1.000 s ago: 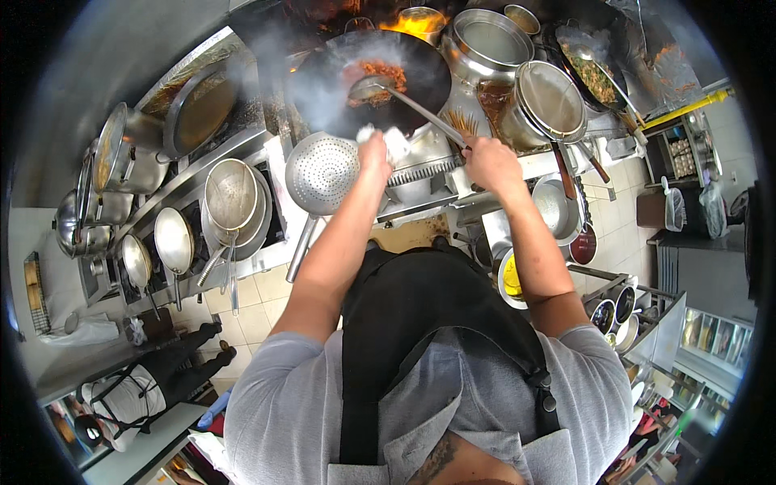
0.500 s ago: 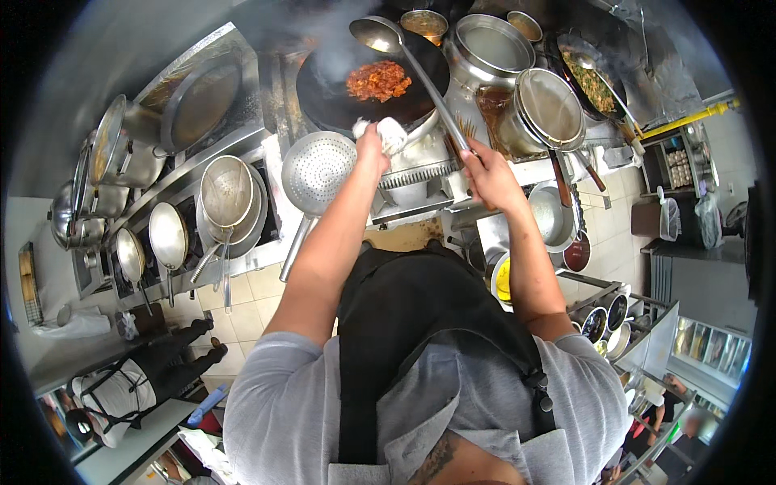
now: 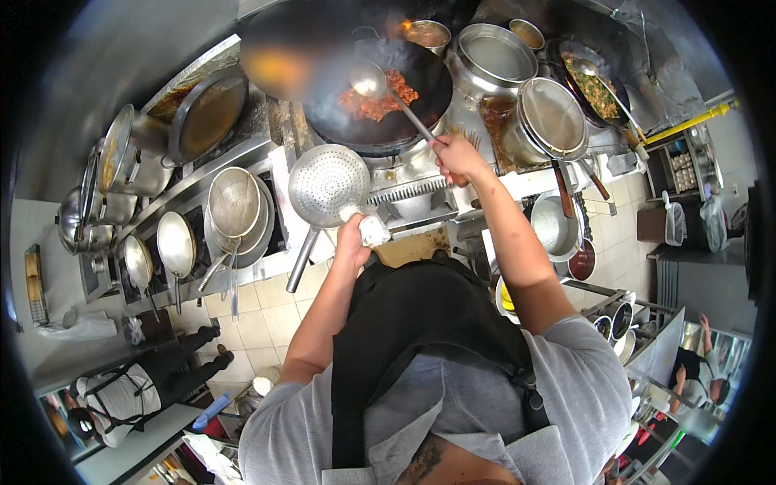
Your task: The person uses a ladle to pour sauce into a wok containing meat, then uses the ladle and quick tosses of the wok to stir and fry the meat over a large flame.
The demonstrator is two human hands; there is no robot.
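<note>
My right hand [image 3: 457,158] is closed around the handle of a long steel ladle [image 3: 369,81], whose bowl is over the reddish-orange food pieces [image 3: 396,97] in a dark wok [image 3: 432,69]. Whether the bowl touches the food I cannot tell. A folded white cloth [image 3: 373,231] is gripped in my left hand [image 3: 349,242], low in front of the stove and away from the wok. Just beyond that hand lies a round perforated skimmer [image 3: 328,185], its handle pointing toward me.
Steel pots [image 3: 495,52] and a strainer [image 3: 554,117] stand right of the wok. Farther right, another wok [image 3: 594,89] holds greenish food. Pans [image 3: 175,244] and strainers [image 3: 234,202] sit at left. Flame [image 3: 402,28] shows behind the wok. Another person [image 3: 133,388] is at lower left.
My left hand with the cloth has come back from the wok's near rim toward my body. The ladle has moved down and left, from above the wok to the food.
</note>
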